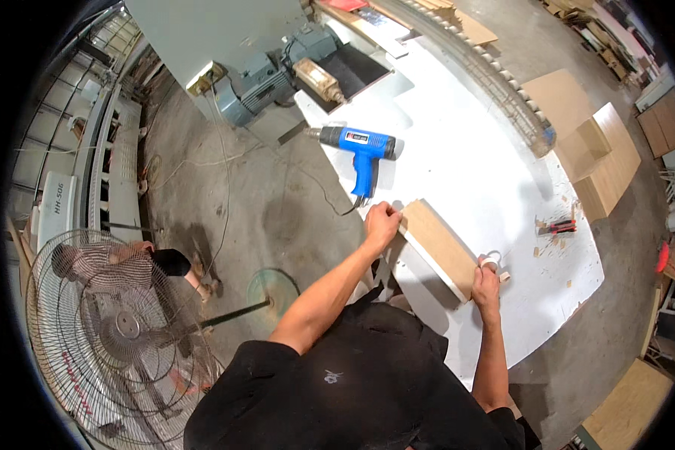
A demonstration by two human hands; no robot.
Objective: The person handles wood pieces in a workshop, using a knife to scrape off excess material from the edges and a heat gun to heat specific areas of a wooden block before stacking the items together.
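Note:
A light-brown wooden board (444, 246) lies slantwise over the white worktop (517, 322), a white strip along its near long edge. My left hand (383, 224) is closed at its left end, fingers bent over the corner. At the opposite end my right hand (486, 286) grips the board near its corner. Just beyond the right fingers is a small white roll (491, 259), and a small wood block (505, 277) sits beside it. A blue heat gun (362, 154) rests beyond my left hand, its nozzle pointing left. The fingertips under the board are hidden.
Red-and-black cutters (559, 226) lie among wood scraps at right. Wooden panels (611, 169) stand beyond the table's right edge. A roller rail (495, 82) crosses the far side. Left are motors (256, 88), a floor fan (127, 324) and another person (112, 259).

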